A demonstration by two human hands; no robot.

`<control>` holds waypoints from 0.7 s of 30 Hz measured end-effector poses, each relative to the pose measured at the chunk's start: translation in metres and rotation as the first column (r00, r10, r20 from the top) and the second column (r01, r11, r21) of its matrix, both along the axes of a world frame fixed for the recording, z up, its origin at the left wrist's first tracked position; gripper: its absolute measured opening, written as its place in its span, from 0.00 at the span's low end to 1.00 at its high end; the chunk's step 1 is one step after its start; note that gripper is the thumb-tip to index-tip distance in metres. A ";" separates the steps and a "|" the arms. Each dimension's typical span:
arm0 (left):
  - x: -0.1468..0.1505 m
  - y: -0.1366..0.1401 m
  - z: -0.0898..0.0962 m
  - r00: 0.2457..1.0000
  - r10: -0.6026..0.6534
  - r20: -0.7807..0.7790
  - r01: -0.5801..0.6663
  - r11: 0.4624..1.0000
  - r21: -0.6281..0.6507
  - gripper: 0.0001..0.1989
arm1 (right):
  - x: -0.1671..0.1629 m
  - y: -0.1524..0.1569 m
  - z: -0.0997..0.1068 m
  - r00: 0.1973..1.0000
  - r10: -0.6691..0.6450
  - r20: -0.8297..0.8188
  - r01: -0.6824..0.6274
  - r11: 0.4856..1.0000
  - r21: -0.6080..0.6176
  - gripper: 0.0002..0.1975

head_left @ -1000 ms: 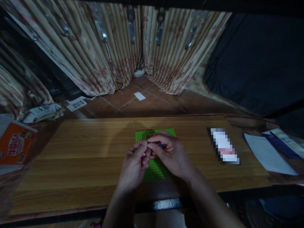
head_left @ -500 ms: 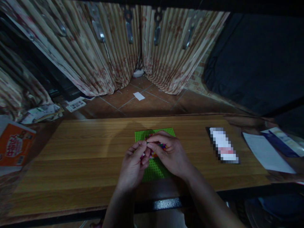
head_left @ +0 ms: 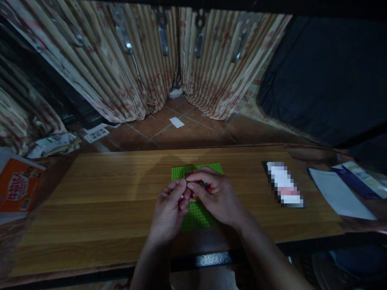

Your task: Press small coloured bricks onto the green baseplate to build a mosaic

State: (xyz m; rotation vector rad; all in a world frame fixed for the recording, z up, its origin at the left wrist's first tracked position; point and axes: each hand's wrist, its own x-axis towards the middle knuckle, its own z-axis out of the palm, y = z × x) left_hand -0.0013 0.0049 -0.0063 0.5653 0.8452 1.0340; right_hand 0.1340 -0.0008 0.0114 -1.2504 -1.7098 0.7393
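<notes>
Both hands meet over a green studded baseplate (head_left: 198, 219) on the table. My left hand (head_left: 169, 207) is closed, thumb and fingers pinching at a cluster of small coloured toy bricks (head_left: 195, 197). My right hand (head_left: 219, 193) curls in from the other side, its thumb and forefinger pressed close to the left fingertips. Pink, red, purple and dark green bits show between the fingers. Most of the cluster is hidden by the hands, so its shape and whether it touches the baseplate cannot be told.
On the wooden table (head_left: 99, 209), a phone with a blurred-out screen (head_left: 286, 185) lies at the right. White paper (head_left: 340, 193) is beyond the table's right end, and an orange printed bag (head_left: 19, 185) beyond its left. Striped curtains (head_left: 136, 72) hang behind; metal hooks dangle overhead.
</notes>
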 end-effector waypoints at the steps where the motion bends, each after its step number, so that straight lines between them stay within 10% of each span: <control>1: 0.000 0.000 0.000 1.000 0.002 -0.003 -0.002 1.000 -0.003 0.15 | 0.000 0.000 0.000 1.000 0.002 -0.001 -0.002 1.000 0.000 0.06; 21: 0.000 0.000 0.000 1.000 -0.006 0.013 0.006 1.000 -0.009 0.15 | -0.001 0.000 -0.002 1.000 -0.002 0.011 0.002 1.000 -0.007 0.06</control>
